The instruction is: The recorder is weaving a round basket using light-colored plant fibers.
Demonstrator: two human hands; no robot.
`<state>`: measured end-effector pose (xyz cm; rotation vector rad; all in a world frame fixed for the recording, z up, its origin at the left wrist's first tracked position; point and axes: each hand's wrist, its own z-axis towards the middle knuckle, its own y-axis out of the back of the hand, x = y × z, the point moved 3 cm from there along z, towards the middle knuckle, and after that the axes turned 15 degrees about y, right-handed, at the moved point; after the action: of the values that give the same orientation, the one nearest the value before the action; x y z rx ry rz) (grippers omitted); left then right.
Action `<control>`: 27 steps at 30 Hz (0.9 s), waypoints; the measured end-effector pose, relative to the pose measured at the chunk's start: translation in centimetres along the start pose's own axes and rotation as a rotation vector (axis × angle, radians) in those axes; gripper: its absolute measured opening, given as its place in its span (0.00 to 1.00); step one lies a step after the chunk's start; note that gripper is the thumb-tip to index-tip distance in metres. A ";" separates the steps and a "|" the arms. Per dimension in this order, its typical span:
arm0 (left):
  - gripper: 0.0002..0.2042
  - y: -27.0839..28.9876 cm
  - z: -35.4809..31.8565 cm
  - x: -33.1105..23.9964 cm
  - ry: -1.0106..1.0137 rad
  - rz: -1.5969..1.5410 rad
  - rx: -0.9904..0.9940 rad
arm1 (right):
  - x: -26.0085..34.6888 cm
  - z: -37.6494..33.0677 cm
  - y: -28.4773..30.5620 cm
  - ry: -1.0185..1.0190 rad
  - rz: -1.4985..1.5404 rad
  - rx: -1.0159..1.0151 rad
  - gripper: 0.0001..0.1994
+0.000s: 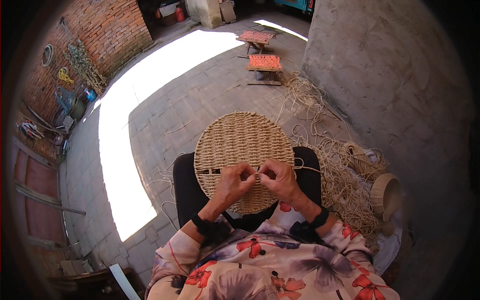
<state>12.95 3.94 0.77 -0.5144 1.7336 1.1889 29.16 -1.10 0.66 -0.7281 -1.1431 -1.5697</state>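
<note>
A round, tan woven disc [242,132] of straw-like cord lies before me on a dark padded surface [311,185]. A narrow gap crosses its weave below the middle. Over that gap my left hand [234,182] is closed, thumb and fingertips pinching at the cord. My right hand [281,181] is closed beside it, its fingertips almost meeting the left ones on the same strand. From the disc's right edge a loose cord [309,169] trails toward the right. The exact strand between the fingertips is partly hidden.
A tangled heap of cord [335,175] covers the ground to the right, with a woven basket [385,196] beside it. Two low stools with orange woven seats, the nearer stool [265,62] among them, stand ahead. A rough wall [390,75] rises at right, a brick wall [102,30] at left.
</note>
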 end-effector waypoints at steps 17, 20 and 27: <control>0.07 -0.3 -0.1 1.2 0.213 -0.554 0.283 | 1.0 -0.3 0.7 0.023 -0.045 -0.040 0.04; 0.07 -0.3 -0.3 1.5 0.227 -0.598 0.291 | 0.7 -0.3 0.9 0.004 -0.028 -0.013 0.04; 0.07 -0.3 -0.3 1.8 0.265 -0.666 0.346 | 0.5 -0.4 1.0 -0.005 0.020 0.006 0.05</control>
<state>12.21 3.85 -0.87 -0.9675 1.7307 0.3543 29.99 -1.71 1.26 -0.7372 -1.1409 -1.5480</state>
